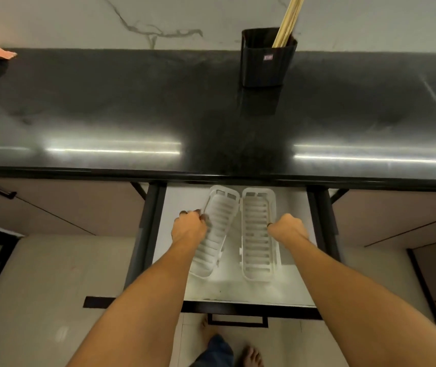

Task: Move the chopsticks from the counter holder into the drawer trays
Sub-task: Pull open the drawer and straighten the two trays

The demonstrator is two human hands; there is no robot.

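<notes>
Straightening trays: left hand [189, 226] pinching tilted left tray [216, 229], right hand [287, 227] fisted by right tray [258, 234]; next we fetch chopsticks [288, 19].

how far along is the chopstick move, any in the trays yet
Done: the drawer is open, two white trays inside. In hand: the left hand grips the tilted left tray; the right hand is at the right tray. Left: both trays look empty, and the chopsticks stand in the holder.
</notes>
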